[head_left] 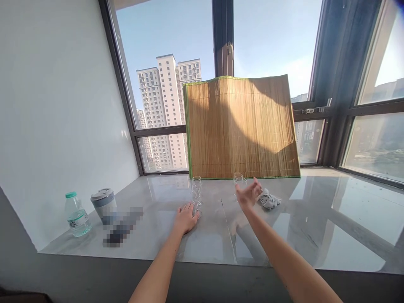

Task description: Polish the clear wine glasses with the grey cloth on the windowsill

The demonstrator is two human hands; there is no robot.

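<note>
My left hand point(186, 218) lies on the pale marble sill point(164, 235), fingers around the foot of a clear stemmed glass point(196, 191) that stands upright. My right hand point(249, 195) hovers above the sill, palm turned up, fingers spread, holding nothing. Just behind it stands a second clear glass point(239, 180). A crumpled white cloth point(269, 199) lies right of that hand.
A bamboo mat point(241, 128) leans upright against the window behind the glasses. At the left stand a small water bottle point(76, 214), a lidded grey cup point(103, 203) and a blurred dark object point(123, 226). The white wall bounds the left side.
</note>
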